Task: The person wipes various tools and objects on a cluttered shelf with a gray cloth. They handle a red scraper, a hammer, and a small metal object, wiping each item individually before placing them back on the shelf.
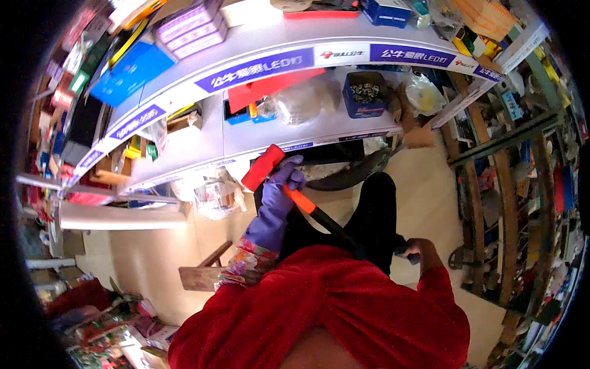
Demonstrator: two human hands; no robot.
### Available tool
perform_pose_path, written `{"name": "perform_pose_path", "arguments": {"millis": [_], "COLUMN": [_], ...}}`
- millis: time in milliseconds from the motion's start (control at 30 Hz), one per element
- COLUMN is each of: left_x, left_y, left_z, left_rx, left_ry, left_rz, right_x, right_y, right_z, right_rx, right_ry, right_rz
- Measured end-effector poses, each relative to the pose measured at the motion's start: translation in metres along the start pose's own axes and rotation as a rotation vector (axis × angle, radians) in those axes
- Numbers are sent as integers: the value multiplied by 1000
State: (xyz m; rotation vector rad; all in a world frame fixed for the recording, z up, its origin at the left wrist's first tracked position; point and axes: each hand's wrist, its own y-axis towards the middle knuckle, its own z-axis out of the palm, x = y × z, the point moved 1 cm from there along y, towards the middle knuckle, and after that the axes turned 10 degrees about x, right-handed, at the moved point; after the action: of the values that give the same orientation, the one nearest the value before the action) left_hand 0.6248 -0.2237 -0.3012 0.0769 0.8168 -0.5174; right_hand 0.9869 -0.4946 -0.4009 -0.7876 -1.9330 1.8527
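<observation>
A purple rubber glove with a floral cuff covers my left hand (286, 174). Its fingers are closed around a hammer (299, 199) just below the red head, whose face points up and to the left. The orange and black handle slants down across my lap, and its lower end is lost against my dark trousers. By my right thigh is my right hand (417, 249), bare and bent inward. Something dark lies at its fingers; whether it is gripped cannot be made out.
Metal shelving (258, 76) stands in front, with a blue box (366, 108) of small metal parts and a plastic bag (304, 104) on its lower shelf. A wooden stool (200, 278) is at my left. More racks (502, 198) line the right side.
</observation>
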Motion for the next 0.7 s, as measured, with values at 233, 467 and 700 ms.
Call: {"name": "perform_pose_path", "arguments": {"millis": [233, 467, 700], "left_x": [-2, -3, -12], "left_y": [-17, -12, -1], "left_z": [-26, -40, -50], "left_rx": [-14, -27, -30], "left_ry": [-140, -249, -316], "left_rz": [65, 65, 38], "right_x": [-30, 144, 290], "right_y": [-33, -114, -137], "right_z": [-78, -125, -60], "right_rx": [-488, -359, 51], "right_ry": [595, 542, 158], "right_rz": [-850, -1098, -1207]}}
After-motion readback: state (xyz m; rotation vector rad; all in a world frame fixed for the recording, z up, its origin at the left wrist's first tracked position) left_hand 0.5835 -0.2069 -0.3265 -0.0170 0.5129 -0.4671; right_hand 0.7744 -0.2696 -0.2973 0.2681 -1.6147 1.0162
